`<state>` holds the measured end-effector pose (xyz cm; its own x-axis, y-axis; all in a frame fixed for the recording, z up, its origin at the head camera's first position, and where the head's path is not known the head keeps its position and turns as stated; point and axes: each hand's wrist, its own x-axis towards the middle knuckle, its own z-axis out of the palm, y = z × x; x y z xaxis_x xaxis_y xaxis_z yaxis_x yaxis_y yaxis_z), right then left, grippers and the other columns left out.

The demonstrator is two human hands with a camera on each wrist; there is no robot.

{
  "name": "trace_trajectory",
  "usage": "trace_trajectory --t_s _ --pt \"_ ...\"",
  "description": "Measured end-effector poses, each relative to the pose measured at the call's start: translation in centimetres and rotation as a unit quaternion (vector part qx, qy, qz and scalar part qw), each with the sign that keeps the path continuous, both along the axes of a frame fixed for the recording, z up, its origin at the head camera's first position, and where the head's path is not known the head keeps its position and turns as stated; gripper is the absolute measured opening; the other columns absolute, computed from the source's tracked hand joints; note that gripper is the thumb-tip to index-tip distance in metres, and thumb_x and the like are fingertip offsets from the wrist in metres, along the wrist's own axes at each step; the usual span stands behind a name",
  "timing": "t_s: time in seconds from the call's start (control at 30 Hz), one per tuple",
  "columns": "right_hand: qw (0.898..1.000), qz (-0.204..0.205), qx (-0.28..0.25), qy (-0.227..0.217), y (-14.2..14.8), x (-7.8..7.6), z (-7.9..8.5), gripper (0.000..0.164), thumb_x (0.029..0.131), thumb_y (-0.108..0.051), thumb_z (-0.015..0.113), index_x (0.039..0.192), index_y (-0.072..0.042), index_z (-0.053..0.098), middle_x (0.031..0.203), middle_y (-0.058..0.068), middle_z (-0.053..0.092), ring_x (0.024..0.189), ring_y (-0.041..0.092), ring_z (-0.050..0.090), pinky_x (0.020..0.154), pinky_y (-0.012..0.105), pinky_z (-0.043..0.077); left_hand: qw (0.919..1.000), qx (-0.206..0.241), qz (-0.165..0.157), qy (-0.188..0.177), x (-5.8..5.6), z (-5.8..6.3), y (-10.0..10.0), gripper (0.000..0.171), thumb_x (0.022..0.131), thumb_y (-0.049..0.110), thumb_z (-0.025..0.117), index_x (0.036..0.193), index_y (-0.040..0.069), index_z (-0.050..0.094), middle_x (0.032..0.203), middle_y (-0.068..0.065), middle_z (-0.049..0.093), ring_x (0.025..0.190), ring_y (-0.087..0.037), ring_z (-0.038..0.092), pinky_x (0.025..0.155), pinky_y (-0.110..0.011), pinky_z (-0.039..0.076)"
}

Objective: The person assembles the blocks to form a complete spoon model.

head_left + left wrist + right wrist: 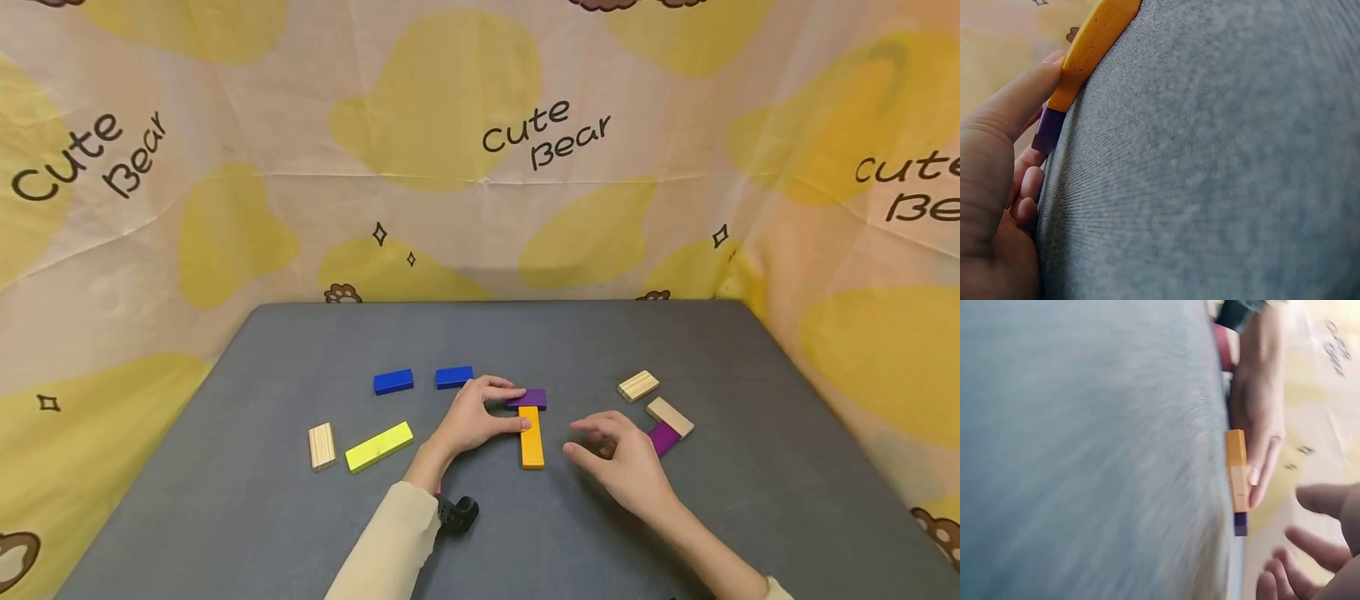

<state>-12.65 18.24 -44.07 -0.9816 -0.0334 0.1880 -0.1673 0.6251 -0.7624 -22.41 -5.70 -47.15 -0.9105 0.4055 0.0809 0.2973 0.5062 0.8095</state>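
Left hand [471, 418] pinches purple block [536, 399] against orange block [532, 447], seemingly aligning; right hand [628, 467] loosely curled, empty; next likely needs gentle release.

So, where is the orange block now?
In the head view, the orange block lies right of centre, its far end against a purple block, the yellow block further left.

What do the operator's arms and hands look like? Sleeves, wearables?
No gloves on the left hand or right hand. Left side: cream fabric sleeve, rounded black wrist device, pinkish-red piece beside it. Right side: just a cream cuff edge in frame.
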Motion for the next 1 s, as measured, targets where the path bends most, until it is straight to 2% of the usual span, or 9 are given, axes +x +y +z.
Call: trace_trajectory --t_s 0.13,0.3,0.57,0.83,1.0 --pt "0.999 -0.035 -0.010 -0.001 1.8 1.1 0.2 0.032 0.081 -0.024 0.084 0.109 -0.012 0.075 0.112 0.000 0.062 0.096 0.020 0.059 0.076 0.032 0.051 1.0000 0.000 -0.002 -0.001 -0.1 0.1 0.1 0.051 0.078 0.046 0.082 0.124 0.029 0.071 0.125 0.010 0.056 0.125 -0.020 0.041 0.105 -0.048 0.032" --pt "0.998 -0.062 -0.032 0.001 3.6 2.1 0.2 0.037 0.082 -0.023 0.083 0.115 -0.009 0.072 0.120 0.003 0.059 0.100 0.023 0.058 0.075 0.024 0.049 1.0000 0.003 0.000 -0.003 -0.2 0.0 -0.1 0.051 0.078 0.046 0.082 0.124 0.029 0.071 0.126 0.011 0.056 0.126 -0.019 0.040 0.106 -0.047 0.031" --pt "0.997 -0.070 -0.009 0.041 5.1 3.2 -0.9 0.040 0.078 -0.011 0.085 0.115 -0.006 0.070 0.119 0.006 0.056 0.089 0.021 0.062 0.065 0.021 0.050 0.9999 0.006 0.001 -0.010 -0.1 0.1 -0.2 0.050 0.077 0.044 0.083 0.123 0.028 0.071 0.125 0.011 0.056 0.127 -0.020 0.040 0.106 -0.049 0.031" --pt "0.993 -0.106 0.009 0.045 6.5 3.7 -0.6 0.043 0.078 -0.012 0.085 0.117 -0.006 0.069 0.123 0.010 0.051 0.075 0.013 0.056 0.057 0.023 0.047 0.9999 0.007 0.001 -0.010 -0.1 0.1 0.0 0.050 0.078 0.043 0.083 0.123 0.028 0.071 0.126 0.011 0.056 0.127 -0.020 0.040 0.106 -0.049 0.030" --pt "0.992 -0.120 0.024 0.040 7.3 3.9 -0.7 0.043 0.077 -0.012 0.086 0.116 -0.006 0.070 0.124 0.009 0.052 0.075 0.012 0.054 0.058 0.022 0.044 0.9999 0.008 0.000 -0.013 -0.1 0.1 0.1 0.049 0.078 0.042 0.083 0.123 0.027 0.071 0.126 0.011 0.056 0.127 -0.020 0.040 0.106 -0.049 0.030"
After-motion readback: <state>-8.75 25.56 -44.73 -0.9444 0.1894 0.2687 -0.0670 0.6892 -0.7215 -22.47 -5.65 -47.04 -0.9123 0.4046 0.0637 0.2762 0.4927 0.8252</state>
